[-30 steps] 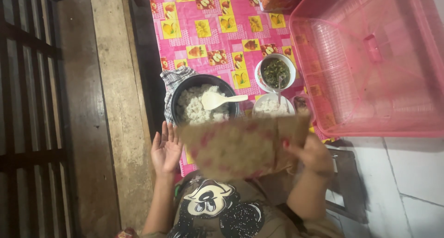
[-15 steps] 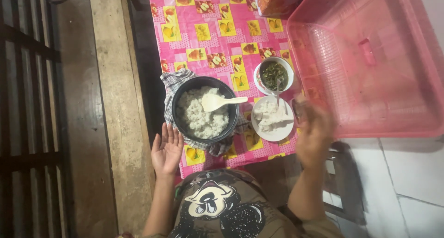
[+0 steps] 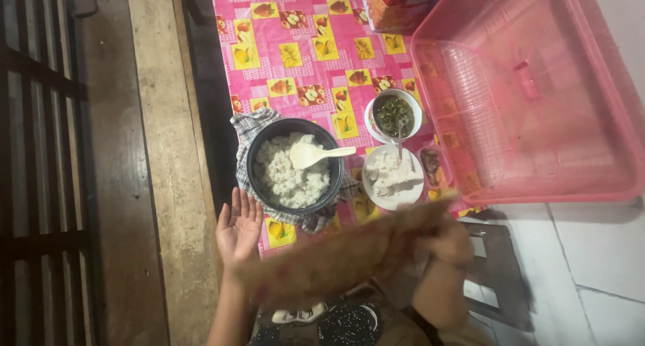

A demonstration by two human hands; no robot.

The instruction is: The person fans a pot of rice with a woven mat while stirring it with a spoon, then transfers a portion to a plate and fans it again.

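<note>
Gripping blurred brown cardboard sheet (image 3: 342, 255) at its right end, right hand (image 3: 449, 242) closed on edge; sheet slants across lap below table edge. Left hand (image 3: 238, 226) raised, palm open, fingers spread, touching nothing, just beside sheet's left end. Beyond: dark rice pot (image 3: 291, 164) with white paddle (image 3: 316, 154) on checked cloth (image 3: 252, 127). Right of pot, white plate (image 3: 392, 177) with rice, then bowl of greens (image 3: 394, 115). Far right, pink mesh food cover (image 3: 531, 94) on pink fruit-print tablecloth (image 3: 282, 44).
</note>
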